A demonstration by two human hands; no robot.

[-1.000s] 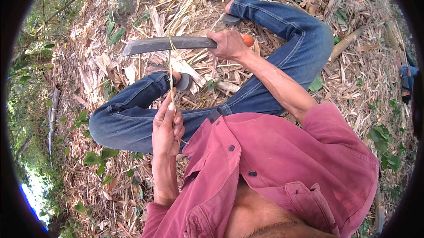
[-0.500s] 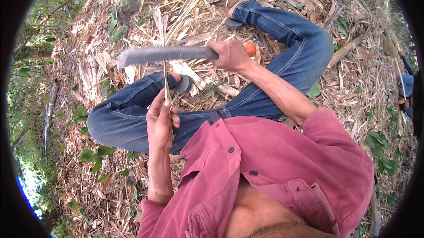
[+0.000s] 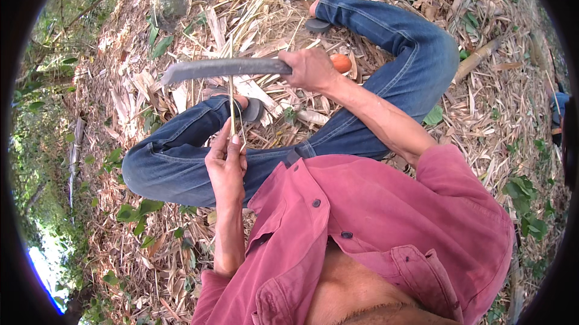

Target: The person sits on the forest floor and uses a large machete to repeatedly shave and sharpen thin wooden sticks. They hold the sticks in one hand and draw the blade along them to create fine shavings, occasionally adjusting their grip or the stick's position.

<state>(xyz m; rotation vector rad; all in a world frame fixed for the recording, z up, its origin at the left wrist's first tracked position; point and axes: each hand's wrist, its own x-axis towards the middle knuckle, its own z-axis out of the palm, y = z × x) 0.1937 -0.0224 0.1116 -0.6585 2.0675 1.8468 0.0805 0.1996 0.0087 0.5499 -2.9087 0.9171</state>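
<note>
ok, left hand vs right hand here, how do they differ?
The left hand pinches a thin bamboo strip upright, close to the body; the right hand is fisted round the handle of a long dark blade, held level and farther out. Both are bare, and the blade meets the strip.

The machete blade is dull grey, its handle end orange. The thin strip is pale yellow-green. The jeans are blue, the shirt faded red — dark buttons — over straw-brown leaf litter.
</note>
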